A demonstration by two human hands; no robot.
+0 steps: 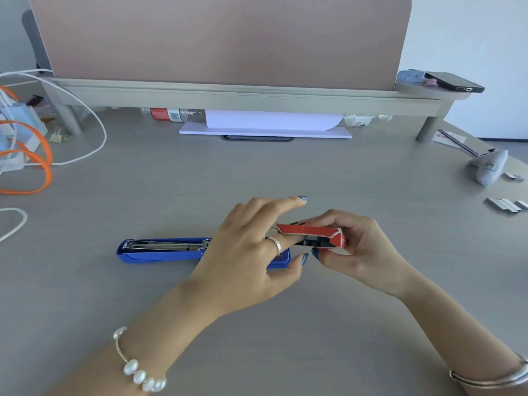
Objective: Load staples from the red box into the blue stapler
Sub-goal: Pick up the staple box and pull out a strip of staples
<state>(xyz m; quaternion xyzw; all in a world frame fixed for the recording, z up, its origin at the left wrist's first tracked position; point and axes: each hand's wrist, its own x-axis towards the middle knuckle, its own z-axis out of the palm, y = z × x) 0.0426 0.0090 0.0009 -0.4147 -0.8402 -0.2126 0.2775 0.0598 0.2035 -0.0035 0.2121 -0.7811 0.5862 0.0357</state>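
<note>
Between both hands' fingers [288, 241], the red box [311, 235] sits open.

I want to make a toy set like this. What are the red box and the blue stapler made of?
The red box looks like thin matte cardboard: its flap edges are torn and show white. The blue stapler seems to be smooth, slightly shiny plastic outside, with a silvery metal channel and spring lying open on top.

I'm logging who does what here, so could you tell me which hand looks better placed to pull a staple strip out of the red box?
Probably the left hand: its fingers reach the open end of the red box, while the right hand grips the box, above the open blue stapler.
</note>
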